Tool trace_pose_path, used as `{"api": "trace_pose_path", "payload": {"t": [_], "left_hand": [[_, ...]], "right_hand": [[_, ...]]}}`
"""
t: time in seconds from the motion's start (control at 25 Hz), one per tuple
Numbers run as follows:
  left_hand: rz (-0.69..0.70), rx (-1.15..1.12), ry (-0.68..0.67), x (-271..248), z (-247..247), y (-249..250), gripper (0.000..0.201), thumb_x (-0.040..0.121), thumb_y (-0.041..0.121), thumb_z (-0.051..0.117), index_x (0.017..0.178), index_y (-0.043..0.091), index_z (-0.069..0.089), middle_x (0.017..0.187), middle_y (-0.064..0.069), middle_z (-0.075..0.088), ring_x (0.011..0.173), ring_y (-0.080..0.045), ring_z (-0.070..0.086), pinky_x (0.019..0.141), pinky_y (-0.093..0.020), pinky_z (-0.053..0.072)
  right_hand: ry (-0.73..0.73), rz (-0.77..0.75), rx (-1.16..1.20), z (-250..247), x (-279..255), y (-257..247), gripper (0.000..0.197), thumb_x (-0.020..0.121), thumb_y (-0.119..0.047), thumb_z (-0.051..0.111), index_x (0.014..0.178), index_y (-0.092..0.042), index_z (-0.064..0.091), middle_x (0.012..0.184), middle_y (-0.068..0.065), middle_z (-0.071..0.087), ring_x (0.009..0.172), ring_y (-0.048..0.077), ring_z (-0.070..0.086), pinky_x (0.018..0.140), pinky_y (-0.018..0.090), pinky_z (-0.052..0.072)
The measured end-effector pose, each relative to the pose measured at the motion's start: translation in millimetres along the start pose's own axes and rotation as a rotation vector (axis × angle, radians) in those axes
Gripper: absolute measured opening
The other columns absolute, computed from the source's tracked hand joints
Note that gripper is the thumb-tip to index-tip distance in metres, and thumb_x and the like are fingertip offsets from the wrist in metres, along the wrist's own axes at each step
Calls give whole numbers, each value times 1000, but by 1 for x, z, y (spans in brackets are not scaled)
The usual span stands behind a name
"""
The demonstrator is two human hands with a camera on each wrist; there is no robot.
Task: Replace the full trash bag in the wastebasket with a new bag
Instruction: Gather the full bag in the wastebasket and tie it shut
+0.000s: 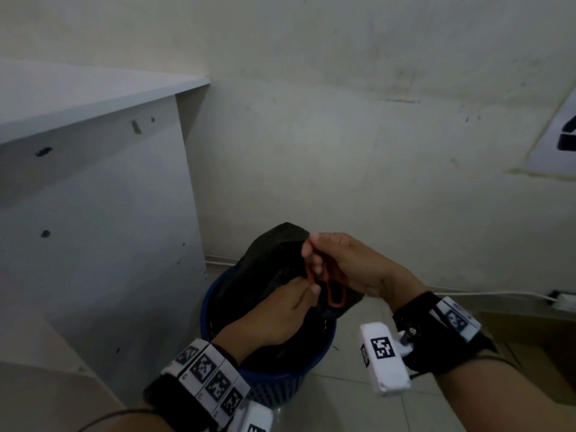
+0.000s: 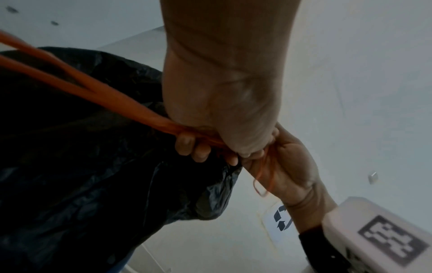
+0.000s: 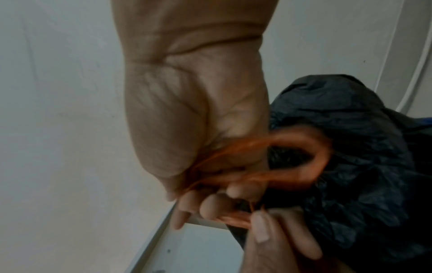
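A full black trash bag (image 1: 268,263) bulges out of the blue mesh wastebasket (image 1: 274,385) on the floor. Both hands work above it at its orange drawstring (image 1: 336,297). My left hand (image 1: 311,288) pinches the drawstring between thumb and fingers near the bag's gathered top. My right hand (image 1: 313,254), just above, has its fingers curled round the string, and a loop hangs below the palm. In the left wrist view two taut orange strands (image 2: 81,86) run across the bag (image 2: 81,166) into the meeting fingers. The right wrist view shows a blurred orange loop (image 3: 311,157) against the bag (image 3: 362,120).
A white desk side panel (image 1: 93,198) stands close on the left of the basket. The wall rises right behind it, with a printed recycling sheet (image 1: 558,135) at the right. A white cable and power strip (image 1: 561,299) lie along the floor, beside a cardboard box (image 1: 530,335).
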State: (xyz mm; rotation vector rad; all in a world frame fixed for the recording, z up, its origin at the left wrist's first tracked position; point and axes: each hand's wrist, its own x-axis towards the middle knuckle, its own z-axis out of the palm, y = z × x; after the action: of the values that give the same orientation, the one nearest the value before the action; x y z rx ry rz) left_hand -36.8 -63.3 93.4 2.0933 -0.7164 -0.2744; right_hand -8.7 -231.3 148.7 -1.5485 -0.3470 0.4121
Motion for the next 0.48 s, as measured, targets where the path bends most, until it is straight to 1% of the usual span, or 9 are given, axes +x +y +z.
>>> {"api": "trace_pose_path", "payload": {"t": [0.08, 0.16, 0.2, 0.24, 0.32, 0.36, 0.4, 0.44, 0.48], "left_hand": [[-5, -15, -11, -2, 1, -2, 32, 103, 38, 28, 81, 29, 49, 83, 13, 52, 75, 5, 47, 78, -21, 39], [-47, -151, 43, -3, 0, -5, 34, 104, 38, 29, 83, 23, 52, 74, 10, 50, 64, 2, 45, 68, -19, 38], [-84, -233, 88, -4, -1, -5, 35, 104, 37, 30, 85, 20, 54, 68, 8, 48, 58, -2, 43, 61, -18, 37], [-122, -304, 137, -4, -1, -5, 35, 103, 36, 30, 85, 18, 54, 61, 6, 45, 53, -5, 41, 55, -17, 35], [-191, -427, 211, -3, -3, -1, 35, 104, 33, 31, 83, 17, 55, 53, 6, 44, 47, -6, 39, 47, -16, 32], [-214, -481, 234, -2, -4, 1, 34, 104, 30, 32, 83, 19, 56, 52, 9, 48, 44, -3, 41, 45, -14, 33], [-226, -492, 256, -2, -4, 3, 34, 104, 28, 32, 83, 23, 58, 52, 10, 53, 45, 2, 45, 45, -11, 34], [-230, -442, 281, -1, -5, 5, 34, 104, 27, 32, 85, 23, 60, 58, 12, 59, 52, 4, 51, 49, -9, 38], [-225, -358, 312, 0, -4, 4, 34, 104, 27, 33, 86, 21, 61, 69, 11, 62, 63, 2, 57, 55, -11, 41]], "right_hand": [[-19, -62, 104, 5, 10, 4, 49, 97, -49, 31, 106, -15, 65, 79, 2, 60, 68, 15, 53, 62, 25, 41], [31, -106, 184, 7, 16, 8, 57, 98, -51, 21, 116, -15, 62, 91, 4, 64, 78, 15, 59, 69, 26, 45], [73, -129, 107, 7, 16, 13, 54, 101, -47, 21, 119, -14, 60, 94, 4, 65, 83, 15, 62, 75, 27, 47], [104, -142, -57, 6, 14, 19, 46, 103, -40, 24, 123, -14, 57, 98, 2, 67, 90, 15, 64, 82, 27, 48], [37, -137, -378, 4, 7, 30, 31, 104, -23, 38, 133, -17, 46, 110, -1, 69, 103, 13, 65, 95, 27, 48], [-19, -124, -458, 3, 3, 35, 37, 101, -18, 47, 137, -20, 41, 113, -4, 69, 106, 12, 64, 98, 28, 47], [-44, -130, -516, 2, 0, 38, 46, 97, -18, 54, 140, -23, 37, 113, -6, 69, 106, 9, 64, 100, 29, 46], [-28, -160, -571, 1, -2, 39, 54, 94, -21, 61, 140, -26, 34, 110, -8, 69, 105, 6, 63, 101, 30, 46], [13, -202, -621, 1, -2, 39, 58, 91, -22, 65, 140, -26, 34, 104, -9, 70, 104, 5, 64, 101, 31, 46]]}}
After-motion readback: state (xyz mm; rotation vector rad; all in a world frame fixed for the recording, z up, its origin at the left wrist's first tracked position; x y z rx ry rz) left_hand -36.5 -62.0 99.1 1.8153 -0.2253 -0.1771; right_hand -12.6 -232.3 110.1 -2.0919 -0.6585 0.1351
